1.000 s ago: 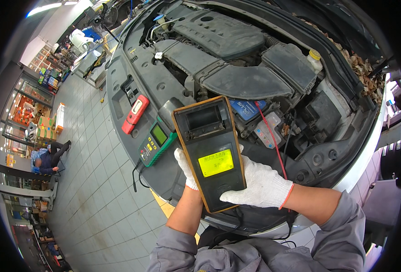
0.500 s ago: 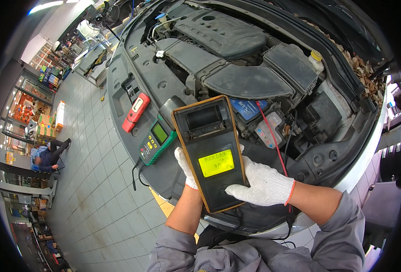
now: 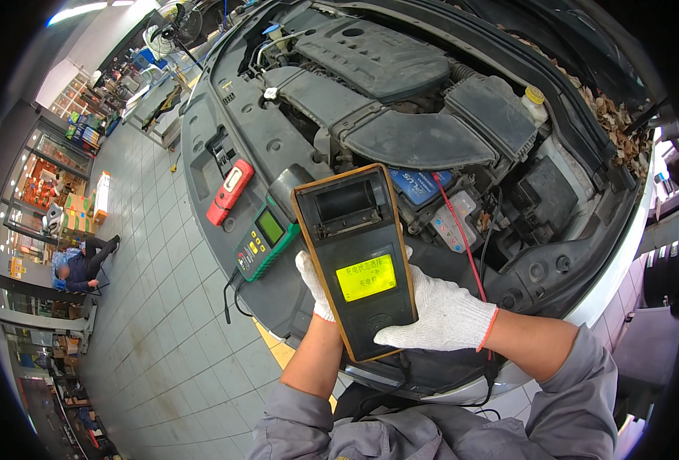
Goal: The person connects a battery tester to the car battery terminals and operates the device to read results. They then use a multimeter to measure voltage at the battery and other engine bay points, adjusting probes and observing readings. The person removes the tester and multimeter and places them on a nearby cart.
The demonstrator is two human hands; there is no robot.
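Both my hands wear white knit gloves and hold a black battery tester (image 3: 355,264) with a brown edge and a lit yellow-green screen (image 3: 365,277). My left hand (image 3: 313,287) is wrapped round its left side, the fingers mostly hidden beneath. On the other side my right hand (image 3: 439,310) grips it, the thumb lying over the dark keypad below the screen. A red cable (image 3: 462,238) runs from the blue-topped car battery (image 3: 420,184) down past my right wrist. Beyond the tester lies the open engine bay with its black engine cover (image 3: 378,57).
A green-and-black handheld meter (image 3: 266,239) and a red handheld device (image 3: 230,192) lie on the car's front panel. A yellow-capped reservoir (image 3: 535,103) stands at the right. Across the tiled floor (image 3: 155,307) a person (image 3: 86,264) sits at the far left, near boxes.
The text on the tester's screen has changed. My right thumb has shifted slightly left and down over the keypad; the tester stays in nearly the same place.
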